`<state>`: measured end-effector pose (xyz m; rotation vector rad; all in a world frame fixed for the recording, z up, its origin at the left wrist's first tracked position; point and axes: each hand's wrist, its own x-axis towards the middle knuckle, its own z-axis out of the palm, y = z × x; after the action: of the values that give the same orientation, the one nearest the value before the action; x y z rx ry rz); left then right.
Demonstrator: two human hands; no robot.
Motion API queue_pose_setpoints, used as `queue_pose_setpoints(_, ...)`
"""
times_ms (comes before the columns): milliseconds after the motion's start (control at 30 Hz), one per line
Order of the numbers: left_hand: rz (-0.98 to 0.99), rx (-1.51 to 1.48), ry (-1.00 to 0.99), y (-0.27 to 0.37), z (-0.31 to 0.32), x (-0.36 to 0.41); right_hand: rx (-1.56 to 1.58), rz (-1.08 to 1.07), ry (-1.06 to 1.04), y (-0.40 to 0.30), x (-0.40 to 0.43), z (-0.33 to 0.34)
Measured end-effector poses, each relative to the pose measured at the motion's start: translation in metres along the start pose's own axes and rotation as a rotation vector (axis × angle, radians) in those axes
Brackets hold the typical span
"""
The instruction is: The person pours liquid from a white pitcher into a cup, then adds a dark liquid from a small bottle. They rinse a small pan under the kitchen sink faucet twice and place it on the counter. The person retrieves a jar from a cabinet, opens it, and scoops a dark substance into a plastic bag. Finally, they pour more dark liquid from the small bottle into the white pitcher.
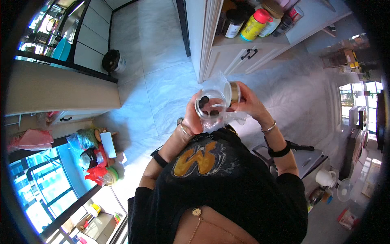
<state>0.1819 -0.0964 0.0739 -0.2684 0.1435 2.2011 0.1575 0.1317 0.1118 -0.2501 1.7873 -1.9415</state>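
In front of my chest, my left hand is wrapped around the side of a clear, round jar, its open mouth facing up towards me. A few dark, roundish pieces lie inside the jar; what they are I cannot tell. My right hand grips a gold-coloured lid by its edge. The lid is tipped on its side, with its pale inside turned towards the jar, right beside the rim. Thin clear plastic film hangs around the jar and below the lid.
Ahead stands a pale cabinet with black handles; jars and a yellow bottle with a red cap sit on its shelf. A bin is on the tiled floor. Plastic bags lie at left, a white mug at right.
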Motion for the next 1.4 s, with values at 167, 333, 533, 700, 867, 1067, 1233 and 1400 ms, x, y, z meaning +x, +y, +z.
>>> queue_pose_setpoints(167,0.045,0.066,0.163,-0.001,0.003,-0.001,-0.063,-0.028,0.156,-0.012,0.001,-0.002)
queue_pose_setpoints(333,0.077,0.214,0.062,0.004,0.017,-0.007,-0.153,-0.082,0.047,-0.027,-0.011,0.005)
queue_pose_setpoints(533,0.134,0.13,0.198,0.0,0.02,-0.012,-0.272,-0.115,-0.009,-0.041,-0.02,0.011)
queue_pose_setpoints(700,0.198,0.367,0.056,0.004,0.014,-0.015,-0.371,-0.198,-0.028,-0.041,-0.02,0.016)
queue_pose_setpoints(867,0.261,0.391,0.11,0.002,0.025,-0.021,-0.354,-0.132,-0.037,-0.044,-0.024,0.021)
queue_pose_setpoints(1067,0.249,0.279,0.093,0.002,0.031,-0.024,-0.352,-0.13,-0.064,-0.047,-0.025,0.026)
queue_pose_setpoints(1233,0.249,0.238,0.101,0.002,0.025,-0.023,-0.45,-0.117,-0.082,-0.06,-0.029,0.031)
queue_pose_setpoints(1400,0.245,0.15,0.101,0.003,0.022,-0.024,-0.699,-0.136,-0.032,-0.072,-0.026,0.043)
